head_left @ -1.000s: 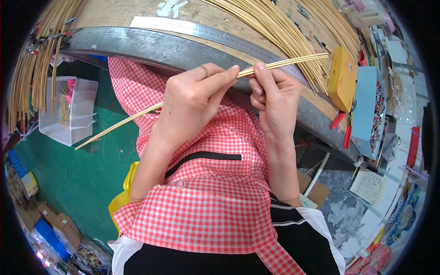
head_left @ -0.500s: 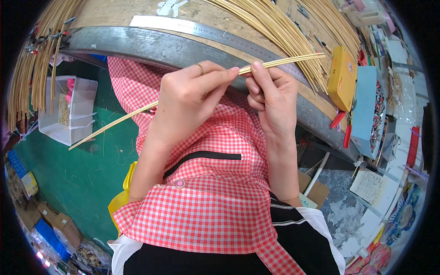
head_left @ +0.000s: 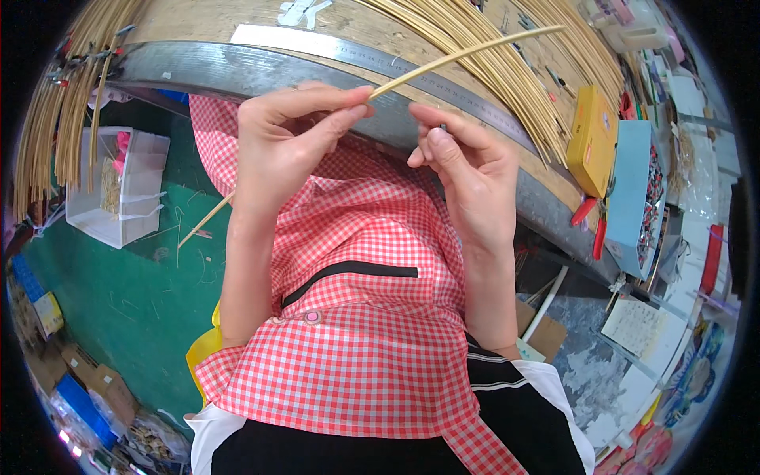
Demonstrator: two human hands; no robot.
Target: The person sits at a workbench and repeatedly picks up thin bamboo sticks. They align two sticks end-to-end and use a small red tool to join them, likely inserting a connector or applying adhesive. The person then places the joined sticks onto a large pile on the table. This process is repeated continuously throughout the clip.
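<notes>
My left hand (head_left: 289, 138) pinches a long, thin bamboo strip (head_left: 467, 52) between thumb and forefinger. One end of it slants up to the right over the bench, and the other comes out behind my left wrist, low on the left. Whether it is one strip or two laid together I cannot tell. Apart from the strip, my right hand (head_left: 479, 170) is closed, with a tiny dark piece (head_left: 443, 127) between thumb and fingertips. What kind of piece it is does not show. Both hands are above my red checked apron (head_left: 356, 348).
A steel ruler (head_left: 356, 54) and bundled bamboo strips (head_left: 475, 67) lie on the bench. More strips (head_left: 47, 142) hang at the left above a white bin (head_left: 142, 214). At the right are a yellow tin (head_left: 592, 138), red-handled pliers (head_left: 599, 237) and a blue box (head_left: 629, 214) of small parts.
My hands have parted. My right hand has let go of the strip and now holds a tiny dark piece; my left hand has moved left, and the strip's right end has swung up.
</notes>
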